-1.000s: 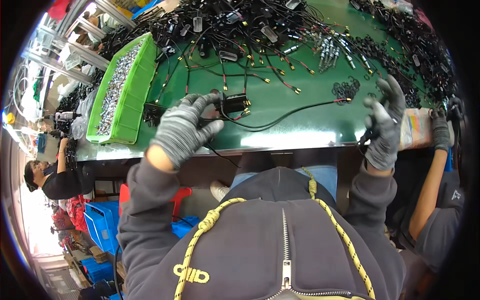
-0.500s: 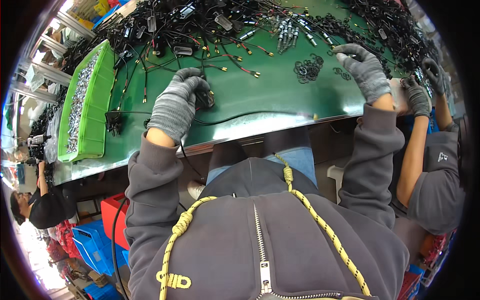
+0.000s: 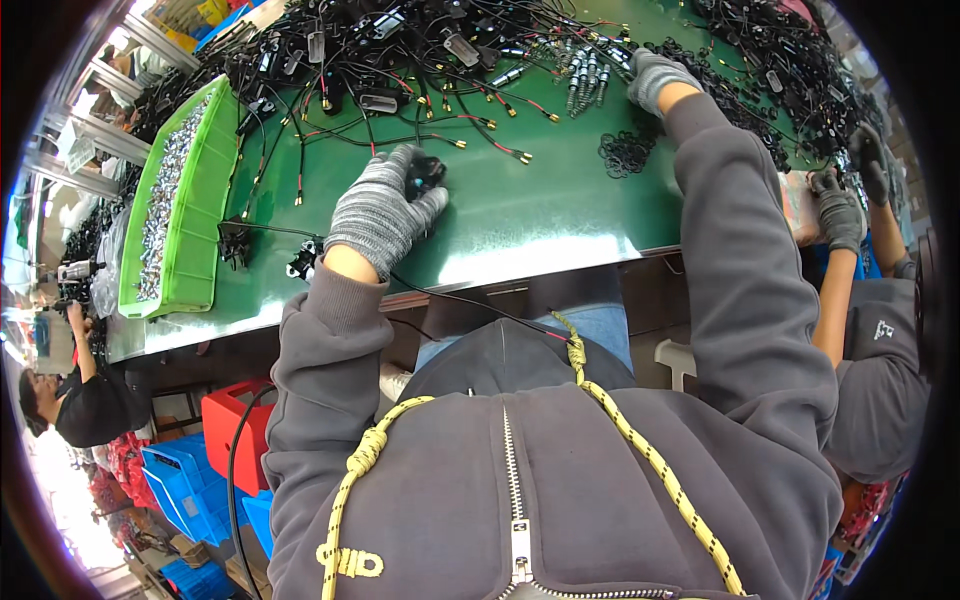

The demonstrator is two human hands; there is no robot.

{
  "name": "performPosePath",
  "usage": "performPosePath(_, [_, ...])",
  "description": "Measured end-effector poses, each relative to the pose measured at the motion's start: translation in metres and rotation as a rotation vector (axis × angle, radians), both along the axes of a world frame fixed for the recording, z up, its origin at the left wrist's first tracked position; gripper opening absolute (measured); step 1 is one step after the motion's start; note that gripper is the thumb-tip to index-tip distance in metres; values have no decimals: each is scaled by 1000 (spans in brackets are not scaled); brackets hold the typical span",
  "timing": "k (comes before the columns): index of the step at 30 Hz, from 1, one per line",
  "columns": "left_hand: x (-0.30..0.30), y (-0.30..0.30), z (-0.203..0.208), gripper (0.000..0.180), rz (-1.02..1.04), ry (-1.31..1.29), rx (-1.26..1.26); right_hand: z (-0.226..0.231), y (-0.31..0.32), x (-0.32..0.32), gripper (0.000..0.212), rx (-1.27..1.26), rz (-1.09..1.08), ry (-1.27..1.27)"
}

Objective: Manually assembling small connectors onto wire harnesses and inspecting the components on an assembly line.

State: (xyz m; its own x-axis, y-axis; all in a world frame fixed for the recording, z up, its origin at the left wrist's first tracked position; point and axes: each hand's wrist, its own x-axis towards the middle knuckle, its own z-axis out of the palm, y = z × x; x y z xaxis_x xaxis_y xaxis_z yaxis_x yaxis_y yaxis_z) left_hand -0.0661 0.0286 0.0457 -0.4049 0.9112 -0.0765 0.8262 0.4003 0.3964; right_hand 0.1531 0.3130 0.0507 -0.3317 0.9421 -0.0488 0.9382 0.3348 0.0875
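Observation:
My left hand [image 3: 388, 212], in a grey knit glove, grips a small black cable part [image 3: 428, 172] just above the green table [image 3: 530, 210]. A thin black cable [image 3: 470, 298] trails below that hand and hangs over the table's near edge. My right hand [image 3: 660, 80], gloved alike, reaches to the far side beside a cluster of silver rods with springs [image 3: 585, 80]. Its fingers are drawn together at the end of a rod, and what they pinch is hidden. Black rings [image 3: 625, 153] lie in a small pile below this hand.
A green bin [image 3: 180, 210] of small metal parts stands at the left. Black parts with cables and brass-coloured tips [image 3: 440, 75] heap along the back, and more black parts [image 3: 770, 70] at the right. A co-worker's gloved hands [image 3: 845, 205] work at the right edge.
My right hand has moved left and away from me, to the silver rods. The left hand has turned and shifted slightly right; the cable has dropped from the tabletop over the edge.

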Motion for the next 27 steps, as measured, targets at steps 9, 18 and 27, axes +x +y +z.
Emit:
performPosePath(9, [23,-34,-31,46,-362,-365,810,36,-120,32,12,-242,424,1144])
performPosePath(18, [34,-37,-45,64,-422,-185,976,50,-200,-5,11,-109,979,963])
performPosePath(27, [37,-47,-42,64,-433,-280,919,45,-219,-18,21,233,1105,834])
